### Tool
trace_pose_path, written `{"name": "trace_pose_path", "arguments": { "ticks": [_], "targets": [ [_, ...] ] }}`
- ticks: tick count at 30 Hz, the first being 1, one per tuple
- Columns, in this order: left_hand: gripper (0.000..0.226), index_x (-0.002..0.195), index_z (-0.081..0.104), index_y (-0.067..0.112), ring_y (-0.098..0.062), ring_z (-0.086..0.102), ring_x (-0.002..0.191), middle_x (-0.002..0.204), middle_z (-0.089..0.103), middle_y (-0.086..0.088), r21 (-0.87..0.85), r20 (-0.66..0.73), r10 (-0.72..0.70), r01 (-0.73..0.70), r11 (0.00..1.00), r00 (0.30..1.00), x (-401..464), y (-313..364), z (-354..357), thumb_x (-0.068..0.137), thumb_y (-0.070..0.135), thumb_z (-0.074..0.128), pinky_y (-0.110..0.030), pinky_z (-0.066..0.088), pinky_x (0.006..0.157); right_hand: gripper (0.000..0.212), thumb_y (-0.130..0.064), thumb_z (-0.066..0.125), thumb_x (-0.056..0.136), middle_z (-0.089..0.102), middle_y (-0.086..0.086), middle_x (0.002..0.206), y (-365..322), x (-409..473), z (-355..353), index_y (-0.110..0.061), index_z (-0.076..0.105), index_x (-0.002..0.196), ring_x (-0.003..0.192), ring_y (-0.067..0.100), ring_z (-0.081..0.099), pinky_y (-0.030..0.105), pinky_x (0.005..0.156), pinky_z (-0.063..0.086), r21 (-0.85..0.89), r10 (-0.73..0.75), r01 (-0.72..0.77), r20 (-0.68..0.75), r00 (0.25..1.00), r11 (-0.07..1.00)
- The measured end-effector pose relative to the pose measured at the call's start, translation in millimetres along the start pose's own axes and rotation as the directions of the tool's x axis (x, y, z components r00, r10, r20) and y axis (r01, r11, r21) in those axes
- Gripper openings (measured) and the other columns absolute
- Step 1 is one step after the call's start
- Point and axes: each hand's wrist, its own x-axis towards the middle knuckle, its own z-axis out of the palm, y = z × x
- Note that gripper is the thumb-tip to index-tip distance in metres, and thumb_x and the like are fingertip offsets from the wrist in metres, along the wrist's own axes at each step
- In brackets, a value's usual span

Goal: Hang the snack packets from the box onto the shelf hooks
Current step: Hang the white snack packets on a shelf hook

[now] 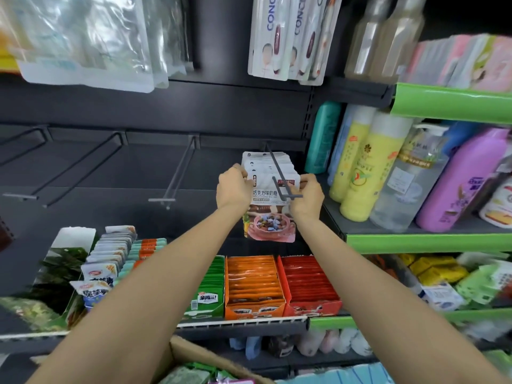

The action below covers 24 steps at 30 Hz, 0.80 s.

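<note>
Snack packets [270, 189] hung in a stack on one shelf hook [277, 170], a little toward three o'clock from the middle of the view. The front packet was white at the top with a pink bowl printed lower down. The left hand [234, 189] gripped the stack's nine o'clock edge with curled fingers, and the right hand [307, 196] pinched its three o'clock edge near the hook's front end. Toward nine o'clock, bare hooks [177, 173] stuck out from the dark back panel. At six o'clock a cardboard box [194, 353] showed its open corner with green packets inside. Between the box and the hands stood an orange carton [253, 286] and a red carton [309, 284], side by side on a lower shelf. At three o'clock, yellow bottles [368, 167] and a purple bottle [465, 181] stood on a green-edged shelf.
</note>
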Motion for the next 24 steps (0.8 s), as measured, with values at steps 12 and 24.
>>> {"name": "trace_pose_path", "arguments": {
  "ticks": [12, 24],
  "targets": [
    [0.016, 0.105, 0.061, 0.015, -0.015, 0.062, 0.083, 0.096, 0.067, 0.001, 0.019, 0.215, 0.203, -0.212, 0.977, 0.955, -116, -61, -46, 0.091, 0.015, 0.055, -0.033, 0.054, 0.078, 0.018, -0.006, 0.055, 0.088, 0.064, -0.001, 0.088, 11, -133, -37, -0.016, 0.059, 0.103, 0.081, 0.010, 0.059, 0.008, 0.066, 0.041, -0.008, -0.100, 0.105, 0.239, 0.966, 0.994],
    [0.023, 0.114, 0.059, 0.013, -0.028, 0.060, 0.103, 0.110, 0.066, -0.008, 0.127, 0.693, 0.263, -0.473, 0.872, 0.671, -259, -219, -119, 0.095, 0.015, 0.046, -0.038, 0.049, 0.083, 0.021, -0.010, 0.052, 0.092, 0.066, 0.013, 0.100, 69, -380, -15, -0.007, 0.058, 0.112, 0.093, 0.028, 0.063, 0.038, 0.082, 0.050, -0.435, 0.197, 0.024, 0.457, 0.867, 0.900]
  ]
}}
